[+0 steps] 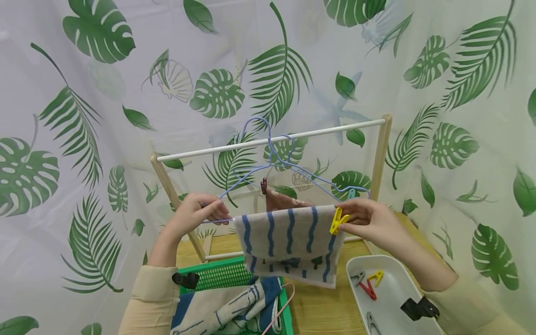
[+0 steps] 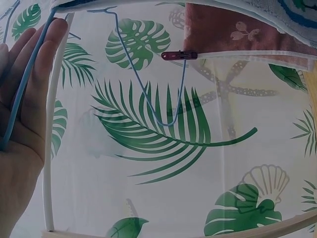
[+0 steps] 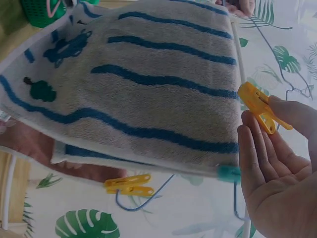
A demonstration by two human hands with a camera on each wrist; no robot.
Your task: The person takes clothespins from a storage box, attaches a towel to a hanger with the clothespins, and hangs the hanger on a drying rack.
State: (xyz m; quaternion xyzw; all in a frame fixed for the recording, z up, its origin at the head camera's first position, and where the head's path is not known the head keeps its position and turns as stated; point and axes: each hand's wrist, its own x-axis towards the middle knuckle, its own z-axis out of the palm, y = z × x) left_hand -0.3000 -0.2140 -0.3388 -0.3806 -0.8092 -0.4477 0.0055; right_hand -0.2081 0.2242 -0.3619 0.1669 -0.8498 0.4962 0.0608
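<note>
A light towel with blue wavy stripes is draped over the lower bar of a blue hanger, whose hook is by the white rod. My left hand holds the hanger's left end beside the towel. At the towel's upper right, my right hand pinches a yellow clothespin; in the right wrist view the clothespin is by the folded edge. A teal clothespin sits at the towel's other edge. Behind hangs a brownish-red cloth on a second hanger, with a dark red clothespin.
A wooden rack with a white rod stands on the wooden table. At front left, a green basket contains a blue-and-white towel and a pink hanger. The white tray at right holds several clothespins.
</note>
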